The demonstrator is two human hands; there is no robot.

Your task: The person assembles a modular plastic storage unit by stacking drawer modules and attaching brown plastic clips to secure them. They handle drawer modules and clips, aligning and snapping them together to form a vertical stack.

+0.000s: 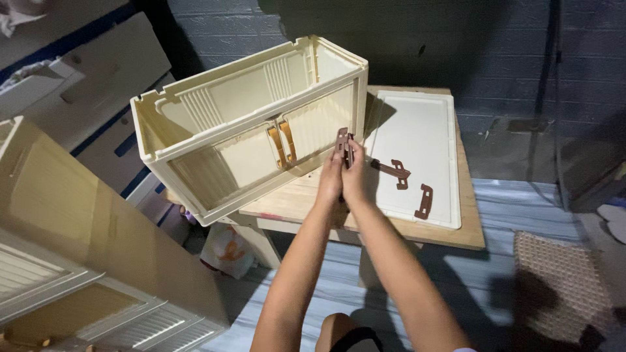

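A small brown plastic clip (343,145) is being held up between both hands, just in front of the lower right corner of the cream plastic crate (251,117). The left hand (330,179) and the right hand (355,175) are pressing together palm to palm, their fingers (339,156) closing on the clip; it seems to be one piece, though the dim light is making that hard to confirm. The crate is sitting tilted on the wooden table (306,195), its open side facing the camera, with two orange strips showing at its front doors. Beside the hands, a flat white lid (417,124) is lying on the table, and two more brown clips (398,173) (424,201) are resting on it, well apart from each other.
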